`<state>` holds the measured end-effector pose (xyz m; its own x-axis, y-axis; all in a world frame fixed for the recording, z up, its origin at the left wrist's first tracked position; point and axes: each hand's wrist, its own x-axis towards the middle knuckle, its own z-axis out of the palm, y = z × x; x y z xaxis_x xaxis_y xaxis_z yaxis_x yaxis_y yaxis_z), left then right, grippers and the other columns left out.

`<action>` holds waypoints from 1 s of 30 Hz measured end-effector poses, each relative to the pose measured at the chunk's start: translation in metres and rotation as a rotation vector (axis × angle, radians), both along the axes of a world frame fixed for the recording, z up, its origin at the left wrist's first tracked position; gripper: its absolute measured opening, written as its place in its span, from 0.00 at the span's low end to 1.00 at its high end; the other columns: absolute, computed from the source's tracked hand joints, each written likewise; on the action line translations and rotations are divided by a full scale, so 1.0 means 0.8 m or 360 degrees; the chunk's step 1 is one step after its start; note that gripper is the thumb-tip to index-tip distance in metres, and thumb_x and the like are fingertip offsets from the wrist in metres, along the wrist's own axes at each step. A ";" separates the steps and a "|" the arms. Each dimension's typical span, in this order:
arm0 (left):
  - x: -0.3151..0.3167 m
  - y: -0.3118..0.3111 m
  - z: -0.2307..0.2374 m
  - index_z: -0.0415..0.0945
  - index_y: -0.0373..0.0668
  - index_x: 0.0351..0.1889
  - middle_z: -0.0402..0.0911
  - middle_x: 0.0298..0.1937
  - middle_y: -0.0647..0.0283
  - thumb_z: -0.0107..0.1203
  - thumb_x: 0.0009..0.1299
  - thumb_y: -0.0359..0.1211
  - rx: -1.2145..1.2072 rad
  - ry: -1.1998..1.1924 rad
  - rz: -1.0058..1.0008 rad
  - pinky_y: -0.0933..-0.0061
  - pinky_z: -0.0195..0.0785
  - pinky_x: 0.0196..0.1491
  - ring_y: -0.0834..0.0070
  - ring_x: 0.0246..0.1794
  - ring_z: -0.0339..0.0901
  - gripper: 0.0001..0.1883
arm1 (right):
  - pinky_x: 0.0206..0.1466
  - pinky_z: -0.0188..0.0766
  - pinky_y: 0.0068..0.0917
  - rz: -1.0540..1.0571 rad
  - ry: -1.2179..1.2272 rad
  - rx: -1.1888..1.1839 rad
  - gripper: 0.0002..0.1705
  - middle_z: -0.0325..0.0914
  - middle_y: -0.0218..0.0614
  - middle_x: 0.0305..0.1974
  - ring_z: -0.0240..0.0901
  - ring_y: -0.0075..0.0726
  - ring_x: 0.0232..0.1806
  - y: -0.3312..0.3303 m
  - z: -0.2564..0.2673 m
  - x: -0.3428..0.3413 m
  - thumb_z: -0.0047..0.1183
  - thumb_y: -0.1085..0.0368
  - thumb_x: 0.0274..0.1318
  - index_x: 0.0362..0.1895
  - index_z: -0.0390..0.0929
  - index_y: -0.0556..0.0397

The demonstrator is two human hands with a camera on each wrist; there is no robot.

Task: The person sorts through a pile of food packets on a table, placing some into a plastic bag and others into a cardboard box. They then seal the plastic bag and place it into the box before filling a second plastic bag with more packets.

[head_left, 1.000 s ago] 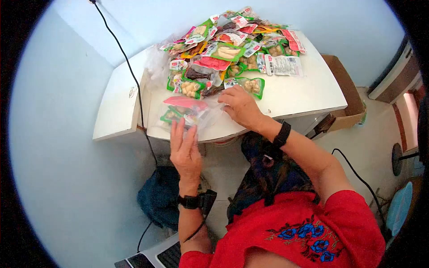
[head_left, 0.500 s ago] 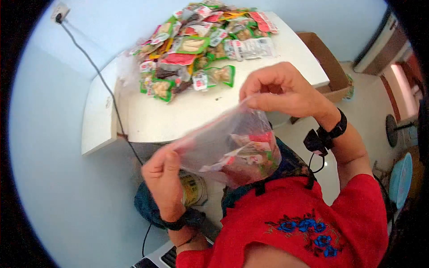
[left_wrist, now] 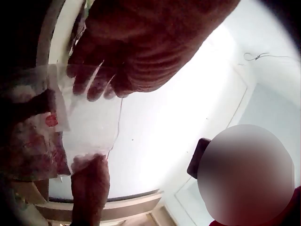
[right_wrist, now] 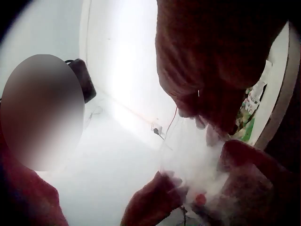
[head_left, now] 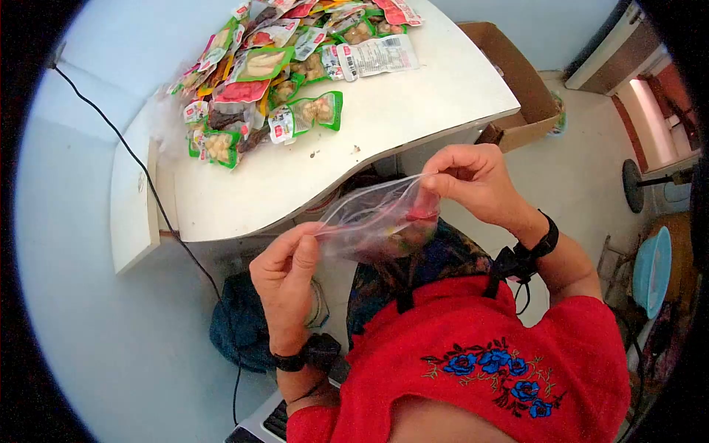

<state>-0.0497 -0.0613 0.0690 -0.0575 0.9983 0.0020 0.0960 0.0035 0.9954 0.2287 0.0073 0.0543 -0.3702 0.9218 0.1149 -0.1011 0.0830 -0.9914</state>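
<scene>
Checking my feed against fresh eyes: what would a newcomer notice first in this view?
Probably the heap of bright snack packets at the far side of the white table. Next, the clear zip bag stretched between the left hand and right hand, in front of the table's near edge, with something red inside. Then the red top with blue embroidered flowers, at the bottom of the head view.

Clear glossy plastic bag (head_left: 369, 229), wrinkled; tabletop (head_left: 413, 111) smooth, white; box (head_left: 517, 85) matt brown cardboard (rough-looking); shirt (head_left: 473, 332) red cloth.
</scene>
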 end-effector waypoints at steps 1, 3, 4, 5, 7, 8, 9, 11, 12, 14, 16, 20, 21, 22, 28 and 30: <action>0.001 0.001 0.006 0.82 0.32 0.47 0.85 0.41 0.63 0.58 0.73 0.32 -0.0025 0.0017 0.0042 0.78 0.70 0.48 0.79 0.42 0.78 0.12 | 0.36 0.75 0.18 0.0002 0.0055 -0.0062 0.04 0.82 0.31 0.30 0.78 0.19 0.32 -0.001 0.000 0.000 0.58 0.72 0.62 0.38 0.81 0.60; 0.000 0.003 0.014 0.82 0.32 0.48 0.85 0.42 0.63 0.59 0.72 0.32 -0.0022 0.0137 0.0092 0.77 0.70 0.50 0.79 0.44 0.78 0.12 | 0.36 0.75 0.18 -0.0002 0.0163 -0.0195 0.04 0.82 0.30 0.30 0.78 0.19 0.32 -0.004 0.002 0.000 0.58 0.72 0.62 0.38 0.81 0.61; -0.003 0.005 0.017 0.81 0.33 0.49 0.85 0.42 0.62 0.60 0.72 0.32 0.0012 0.0241 0.0102 0.76 0.70 0.51 0.78 0.45 0.79 0.13 | 0.35 0.75 0.18 -0.0010 0.0155 -0.0192 0.04 0.82 0.30 0.30 0.78 0.19 0.32 -0.005 0.002 0.000 0.58 0.72 0.62 0.38 0.81 0.60; -0.006 0.007 0.019 0.81 0.33 0.49 0.86 0.43 0.62 0.60 0.71 0.32 0.0048 0.0346 0.0110 0.75 0.70 0.52 0.77 0.46 0.79 0.13 | 0.35 0.74 0.18 -0.0018 0.0147 -0.0187 0.03 0.82 0.29 0.30 0.77 0.19 0.32 -0.005 0.002 0.001 0.58 0.72 0.62 0.37 0.81 0.60; -0.007 0.015 0.025 0.81 0.35 0.50 0.84 0.48 0.58 0.66 0.62 0.31 0.0297 0.0753 0.0008 0.67 0.69 0.58 0.66 0.51 0.79 0.18 | 0.34 0.73 0.18 -0.0044 0.0144 -0.0108 0.03 0.81 0.29 0.31 0.77 0.19 0.31 -0.005 -0.001 0.001 0.59 0.72 0.61 0.37 0.81 0.60; -0.001 0.021 0.036 0.81 0.36 0.50 0.84 0.49 0.57 0.68 0.60 0.31 0.0469 0.0945 -0.0047 0.64 0.69 0.59 0.62 0.53 0.79 0.20 | 0.33 0.73 0.18 -0.0062 0.0151 -0.0038 0.03 0.80 0.28 0.31 0.76 0.19 0.31 -0.005 -0.004 0.001 0.59 0.72 0.61 0.36 0.81 0.60; 0.006 0.027 0.045 0.80 0.36 0.51 0.83 0.50 0.56 0.69 0.58 0.32 0.0640 0.1135 -0.0104 0.62 0.68 0.61 0.59 0.55 0.79 0.22 | 0.33 0.72 0.18 -0.0079 0.0156 0.0030 0.03 0.80 0.28 0.31 0.76 0.19 0.30 -0.006 -0.006 0.000 0.60 0.72 0.60 0.36 0.81 0.59; 0.020 0.036 0.056 0.80 0.38 0.51 0.82 0.51 0.55 0.70 0.55 0.33 0.0716 0.1188 -0.0248 0.57 0.67 0.63 0.54 0.56 0.77 0.24 | 0.32 0.72 0.19 -0.0084 0.0073 0.0218 0.02 0.79 0.29 0.30 0.75 0.20 0.30 -0.006 -0.001 0.000 0.60 0.73 0.59 0.35 0.81 0.59; 0.027 0.041 0.058 0.80 0.39 0.51 0.82 0.51 0.55 0.71 0.54 0.34 0.0757 0.1213 -0.0320 0.54 0.66 0.64 0.51 0.57 0.76 0.25 | 0.32 0.71 0.19 -0.0087 0.0028 0.0314 0.02 0.78 0.30 0.30 0.74 0.20 0.29 -0.006 0.001 0.000 0.60 0.73 0.59 0.34 0.81 0.59; 0.036 0.053 0.055 0.80 0.40 0.50 0.82 0.49 0.56 0.71 0.55 0.36 0.0852 0.1280 -0.0405 0.51 0.64 0.64 0.51 0.56 0.77 0.25 | 0.32 0.71 0.19 -0.0070 0.0035 0.0347 0.02 0.78 0.31 0.29 0.74 0.20 0.29 -0.008 0.004 0.001 0.59 0.74 0.58 0.32 0.81 0.60; 0.045 0.060 0.052 0.81 0.42 0.45 0.82 0.45 0.58 0.70 0.56 0.36 0.0891 0.1300 -0.0485 0.47 0.63 0.65 0.54 0.53 0.78 0.20 | 0.32 0.70 0.20 -0.0071 0.0034 0.0399 0.02 0.78 0.32 0.29 0.75 0.21 0.29 -0.009 0.004 0.002 0.59 0.74 0.58 0.31 0.81 0.59; 0.053 0.065 0.046 0.81 0.42 0.38 0.81 0.37 0.61 0.68 0.57 0.31 0.0853 0.1196 -0.0562 0.48 0.65 0.63 0.60 0.42 0.80 0.12 | 0.32 0.70 0.22 -0.0088 -0.0030 0.0584 0.02 0.78 0.32 0.28 0.75 0.24 0.29 -0.009 0.002 0.008 0.60 0.74 0.55 0.30 0.81 0.58; 0.053 0.066 0.045 0.81 0.42 0.36 0.81 0.35 0.62 0.68 0.57 0.30 0.0853 0.1176 -0.0571 0.48 0.66 0.63 0.61 0.40 0.80 0.11 | 0.32 0.70 0.23 -0.0077 -0.0055 0.0647 0.02 0.78 0.32 0.28 0.75 0.25 0.29 -0.009 0.001 0.008 0.61 0.73 0.55 0.30 0.81 0.57; 0.054 0.066 0.044 0.81 0.42 0.35 0.80 0.33 0.62 0.67 0.57 0.29 0.0854 0.1157 -0.0579 0.48 0.67 0.62 0.62 0.37 0.80 0.09 | 0.33 0.70 0.23 -0.0079 -0.0051 0.0625 0.02 0.78 0.32 0.28 0.75 0.25 0.29 -0.009 0.002 0.008 0.61 0.73 0.54 0.30 0.81 0.57; 0.053 0.057 0.051 0.80 0.40 0.29 0.78 0.28 0.62 0.66 0.56 0.26 0.0701 0.1097 -0.0582 0.64 0.74 0.41 0.63 0.32 0.78 0.06 | 0.36 0.70 0.24 -0.0057 -0.0072 0.0501 0.03 0.79 0.33 0.31 0.74 0.26 0.32 -0.012 0.007 0.006 0.64 0.71 0.52 0.30 0.82 0.56; 0.053 0.055 0.051 0.80 0.40 0.29 0.78 0.28 0.61 0.66 0.55 0.25 0.0709 0.1058 -0.0609 0.65 0.72 0.37 0.62 0.32 0.77 0.06 | 0.37 0.70 0.24 -0.0036 -0.0085 0.0494 0.04 0.79 0.34 0.32 0.74 0.26 0.34 -0.012 0.013 0.003 0.65 0.70 0.51 0.32 0.83 0.56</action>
<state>-0.0074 -0.0170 0.1097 0.4314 0.8475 0.3093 0.5702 -0.5218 0.6346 0.2311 -0.0021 0.0643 -0.3631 0.8539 0.3730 -0.0444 0.3840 -0.9223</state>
